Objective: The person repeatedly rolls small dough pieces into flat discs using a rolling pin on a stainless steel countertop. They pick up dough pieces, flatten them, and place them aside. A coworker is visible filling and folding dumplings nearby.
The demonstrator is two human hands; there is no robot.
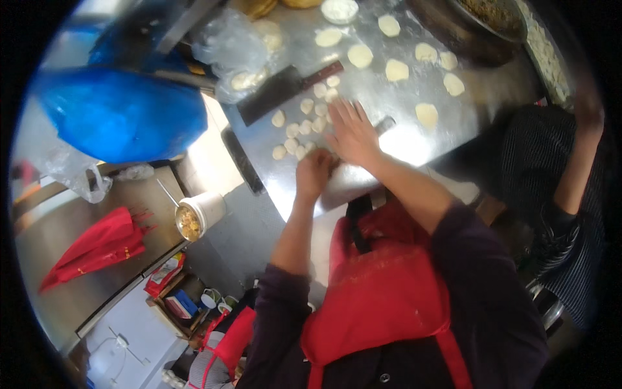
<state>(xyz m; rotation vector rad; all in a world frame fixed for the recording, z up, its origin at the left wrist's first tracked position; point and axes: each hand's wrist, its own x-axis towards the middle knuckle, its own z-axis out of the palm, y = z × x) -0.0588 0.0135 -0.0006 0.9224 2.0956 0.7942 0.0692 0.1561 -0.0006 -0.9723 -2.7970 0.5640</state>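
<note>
On the steel worktop [364, 92] my right hand [352, 133] lies palm down with its fingers spread, over the right edge of a group of small dough pieces [305, 127]. What is beneath the palm is hidden. My left hand [313, 172] is bent close beside it, at the lower end of the dough pieces; whether its fingers hold anything cannot be made out. A short rod end [385, 125], perhaps of a rolling pin, shows right of my right hand. A cleaver [272, 95] with a dark blade and a reddish handle lies beyond the pieces. Flattened dough rounds [360, 56] are spread farther off.
A bowl of flour [339, 9] and a clear plastic bag [231, 46] stand at the far side. At the upper right are a pan of filling [495, 17] and a tray of white pieces [546, 53]. A co-worker's arm [578, 160] is at the right; a white bucket [209, 211] stands left.
</note>
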